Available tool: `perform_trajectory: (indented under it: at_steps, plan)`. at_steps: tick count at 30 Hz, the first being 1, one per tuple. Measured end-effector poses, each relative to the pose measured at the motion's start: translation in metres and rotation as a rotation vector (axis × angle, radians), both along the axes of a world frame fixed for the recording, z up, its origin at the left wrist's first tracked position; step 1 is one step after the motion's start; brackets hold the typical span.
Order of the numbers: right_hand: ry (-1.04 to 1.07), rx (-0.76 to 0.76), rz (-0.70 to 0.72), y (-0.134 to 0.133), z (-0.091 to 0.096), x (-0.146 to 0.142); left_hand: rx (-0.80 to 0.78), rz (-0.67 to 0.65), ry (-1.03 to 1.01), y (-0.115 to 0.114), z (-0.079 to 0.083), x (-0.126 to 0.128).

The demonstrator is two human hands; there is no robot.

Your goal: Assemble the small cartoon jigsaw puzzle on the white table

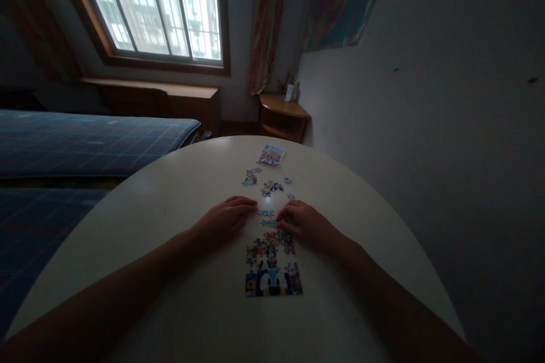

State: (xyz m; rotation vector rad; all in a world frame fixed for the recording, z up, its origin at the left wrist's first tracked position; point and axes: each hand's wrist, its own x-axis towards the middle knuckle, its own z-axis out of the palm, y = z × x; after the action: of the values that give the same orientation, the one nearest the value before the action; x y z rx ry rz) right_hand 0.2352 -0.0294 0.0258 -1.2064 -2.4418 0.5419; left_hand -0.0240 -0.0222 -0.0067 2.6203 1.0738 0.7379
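Observation:
A partly assembled colourful jigsaw puzzle (272, 272) lies on the round white table (170, 193) in front of me. My left hand (225, 216) rests flat on the table to the left of the puzzle's top, fingers stretched toward a small strip of joined pieces (266, 213). My right hand (300, 221) sits at the puzzle's upper right, fingers curled and pinched at a piece by the top edge; the piece itself is too small to make out. Loose pieces (271, 186) lie scattered beyond both hands.
A small printed picture card (271, 154) lies at the table's far side. A bed with a blue checked cover (85, 142) stands to the left. A wooden corner shelf (283, 113) sits behind the table under a window (157, 5). A grey wall (426, 125) runs along the right.

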Motion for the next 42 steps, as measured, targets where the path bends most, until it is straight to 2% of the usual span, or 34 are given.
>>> perform_trajectory:
  at_steps: [7, 25, 42]
  plan:
    - [0.012, 0.001, -0.001, -0.0008, -0.0014, -0.0022, 0.013, -0.055, 0.028, 0.0009, -0.0008, -0.0011]
    - [0.046, 0.010, -0.015, -0.0008, -0.0049, -0.0058, 0.029, -0.071, 0.158, -0.0047, 0.0045, 0.0013]
    - [0.037, 0.012, -0.015, -0.0024, -0.0019, -0.0055, 0.050, -0.066, 0.170, -0.0040, -0.0010, 0.0001]
